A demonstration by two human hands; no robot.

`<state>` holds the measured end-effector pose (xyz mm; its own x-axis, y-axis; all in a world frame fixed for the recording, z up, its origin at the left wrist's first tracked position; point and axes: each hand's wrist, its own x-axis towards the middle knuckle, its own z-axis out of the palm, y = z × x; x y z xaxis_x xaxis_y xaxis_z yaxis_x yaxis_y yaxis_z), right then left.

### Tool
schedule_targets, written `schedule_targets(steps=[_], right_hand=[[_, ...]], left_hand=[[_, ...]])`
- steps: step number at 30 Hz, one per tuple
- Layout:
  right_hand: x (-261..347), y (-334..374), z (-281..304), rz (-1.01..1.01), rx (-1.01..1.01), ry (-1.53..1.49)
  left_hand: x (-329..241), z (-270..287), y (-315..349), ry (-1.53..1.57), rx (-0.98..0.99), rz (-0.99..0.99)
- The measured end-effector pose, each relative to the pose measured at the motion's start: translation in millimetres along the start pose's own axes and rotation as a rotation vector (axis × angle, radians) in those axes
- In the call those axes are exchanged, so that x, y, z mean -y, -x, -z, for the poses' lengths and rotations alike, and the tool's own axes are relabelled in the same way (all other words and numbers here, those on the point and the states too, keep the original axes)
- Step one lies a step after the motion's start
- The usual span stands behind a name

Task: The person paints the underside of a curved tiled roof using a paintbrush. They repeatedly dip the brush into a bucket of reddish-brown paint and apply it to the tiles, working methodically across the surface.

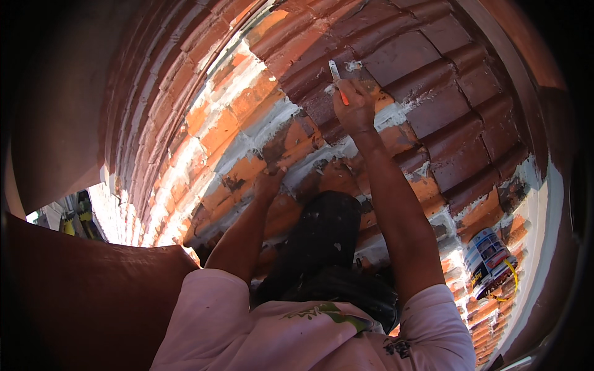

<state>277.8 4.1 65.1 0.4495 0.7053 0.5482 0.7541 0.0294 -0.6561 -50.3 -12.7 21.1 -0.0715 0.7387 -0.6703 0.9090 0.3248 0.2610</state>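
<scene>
A: How far along do you look?

B: Partway, I'd judge. The dark brown tiles (442, 114) ahead of you and to your right look coated. The orange tiles (241, 105) nearer you and off to your left look bare, streaked with grey-white filler (281, 117), so that stretch seems left to do.

A: Is your brown part finished?

B: Not wholly, it seems: a pale smear (353, 65) marks it, just beside the narrow flat tool (335, 71) you're using.

A: How are your hands?

B: Your right hand (356, 106) has its grip closed around that tool, over the brown tiles near where the orange begins. (Blade or brush, I can't say, nor whether its tip touches.) Your left hand (270, 183) is down at the orange tiles; I can't tell whether its grip holds anything.

A: Any containers by you?

B: One: a labelled can (487, 250) at your right side, well apart from both hands, with a yellow strip (516, 283) like a handle. Dark brown shows at its lower end, so brown paint is my guess; you can't read its level from here.
</scene>
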Motion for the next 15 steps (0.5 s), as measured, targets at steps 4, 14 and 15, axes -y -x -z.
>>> schedule_targets(steps=[4,14,15], right_hand=[[17,12,-7,0.097,-0.062,0.243],[44,40,-35,-0.066,0.286,-0.452],[34,29,-26,-0.143,0.207,-0.446]], left_hand=[[4,-4,-8,0.023,0.01,0.024],[4,-2,-6,0.036,0.02,0.023],[5,-2,-7,0.039,0.015,0.021]])
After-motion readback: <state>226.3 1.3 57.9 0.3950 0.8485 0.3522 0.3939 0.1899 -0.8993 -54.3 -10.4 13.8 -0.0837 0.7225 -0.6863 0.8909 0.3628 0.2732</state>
